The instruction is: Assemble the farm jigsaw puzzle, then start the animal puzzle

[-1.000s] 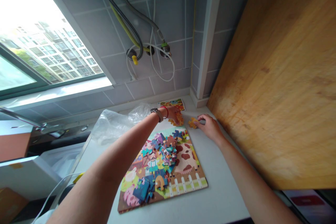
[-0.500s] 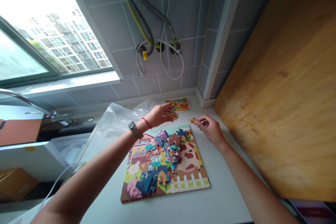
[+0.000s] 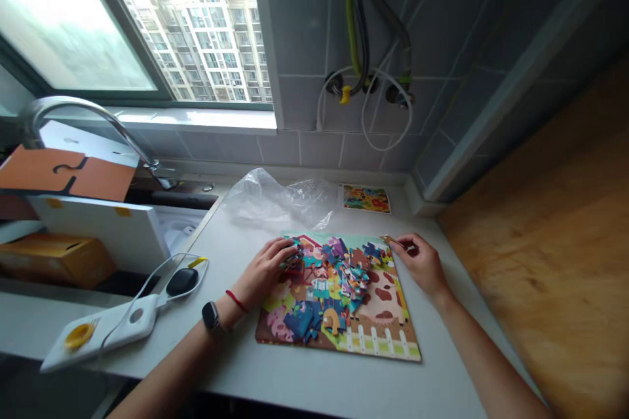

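A farm-picture puzzle board [image 3: 378,340] with a cow and a white fence lies flat on the counter. Loose jigsaw pieces [image 3: 354,275] are heaped over its middle, and a dark blue cluster [image 3: 302,319] sits at its lower left. My left hand [image 3: 268,268], with a watch and red cord at the wrist, is low over the board's upper left edge. Its fingers curl over several puzzle pieces [image 3: 291,260], partly hidden beneath them. At the board's upper right corner, my right hand [image 3: 420,262] pinches one brownish puzzle piece [image 3: 387,239].
Behind the board lie a crumpled clear plastic bag [image 3: 265,200] and a small picture card [image 3: 366,199]. To the left are a white power strip [image 3: 108,330] with a cable, a sink faucet [image 3: 122,134] and a cardboard box [image 3: 54,258]. A wooden panel [image 3: 550,262] rises at the right.
My left hand has moved down and left with its pieces, from above the board's back edge to its upper left. My right hand has brought its piece to the board's corner. The view has swung left.
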`<state>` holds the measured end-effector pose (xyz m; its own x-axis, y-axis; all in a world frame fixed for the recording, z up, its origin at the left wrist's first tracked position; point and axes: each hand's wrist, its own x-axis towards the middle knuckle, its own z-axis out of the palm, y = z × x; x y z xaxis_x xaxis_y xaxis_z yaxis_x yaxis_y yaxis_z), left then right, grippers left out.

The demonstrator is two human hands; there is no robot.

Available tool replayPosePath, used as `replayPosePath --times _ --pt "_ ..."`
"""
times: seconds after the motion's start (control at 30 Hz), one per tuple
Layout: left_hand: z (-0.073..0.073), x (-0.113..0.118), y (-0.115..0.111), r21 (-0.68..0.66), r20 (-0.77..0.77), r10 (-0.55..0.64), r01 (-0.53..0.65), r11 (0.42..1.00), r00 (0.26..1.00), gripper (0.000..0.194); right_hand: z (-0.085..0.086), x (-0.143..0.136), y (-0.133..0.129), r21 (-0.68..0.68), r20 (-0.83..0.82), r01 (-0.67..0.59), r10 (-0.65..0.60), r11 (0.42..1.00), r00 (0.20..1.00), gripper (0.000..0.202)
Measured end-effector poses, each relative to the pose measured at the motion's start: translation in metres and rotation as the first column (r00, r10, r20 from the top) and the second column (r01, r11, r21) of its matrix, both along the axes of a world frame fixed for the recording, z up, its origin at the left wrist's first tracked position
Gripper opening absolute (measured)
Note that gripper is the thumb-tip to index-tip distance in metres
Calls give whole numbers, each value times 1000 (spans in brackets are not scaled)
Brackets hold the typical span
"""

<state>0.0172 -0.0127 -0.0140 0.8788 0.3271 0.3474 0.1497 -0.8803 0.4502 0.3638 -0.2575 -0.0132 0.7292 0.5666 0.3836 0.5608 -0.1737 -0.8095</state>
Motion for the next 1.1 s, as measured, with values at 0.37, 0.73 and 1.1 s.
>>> replayPosePath --times 0.37,0.73,1.1 --pt "0 -10 -8 -217 -4 -234 228 949 972 99 48 -72 21 -57 222 -343 347 938 911 14" --pt "-7 -14 -2 -314 32 -208 208 926 978 134 37 -129 54 -402 410 -635 749 660 520 26" --pt "42 14 11 -259 18 -151 151 954 988 60 48 -70 42 -310 318 -473 559 825 766 16"
